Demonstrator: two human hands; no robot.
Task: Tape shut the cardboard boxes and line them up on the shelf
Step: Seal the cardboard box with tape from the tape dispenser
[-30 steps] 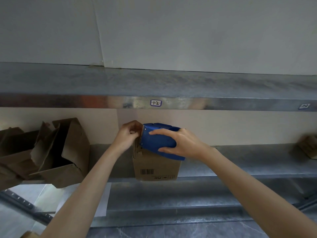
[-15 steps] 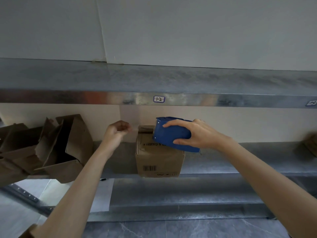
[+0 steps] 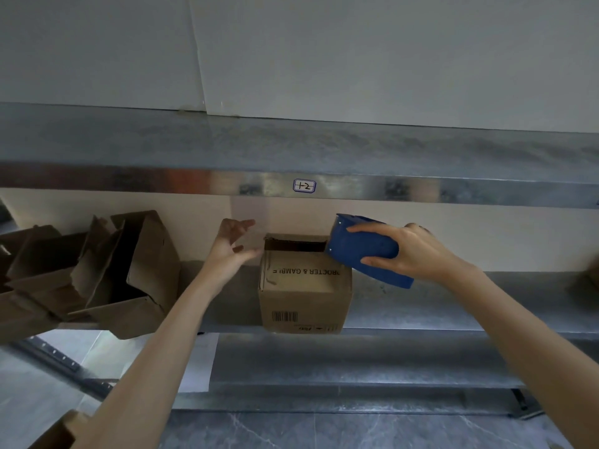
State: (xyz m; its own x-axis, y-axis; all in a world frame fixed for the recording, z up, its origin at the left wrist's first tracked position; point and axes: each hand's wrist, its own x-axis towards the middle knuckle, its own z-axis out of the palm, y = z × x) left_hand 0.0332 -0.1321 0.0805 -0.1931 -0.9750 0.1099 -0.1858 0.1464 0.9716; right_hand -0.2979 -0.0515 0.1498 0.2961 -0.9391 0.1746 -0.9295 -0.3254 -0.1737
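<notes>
A small cardboard box [image 3: 304, 293] with a barcode stands at the front edge of the middle metal shelf [image 3: 437, 306]. A dark gap shows along the far side of its top. My right hand [image 3: 411, 251] grips a blue tape dispenser [image 3: 363, 249], whose front end sits over the box's top right corner. My left hand [image 3: 231, 246] hovers just left of the box with fingers spread, holding nothing.
Several open, crumpled cardboard boxes [image 3: 97, 273] lie on their sides at the left of the same shelf. An upper shelf [image 3: 291, 150] with a small label [image 3: 304, 185] hangs above. A lower shelf [image 3: 356, 364] sits below. Another cardboard piece [image 3: 591, 273] peeks in at the right edge.
My left hand has let go of the box top, moved left and opened. My right hand has carried the blue dispenser to the right, from over the box to its right corner.
</notes>
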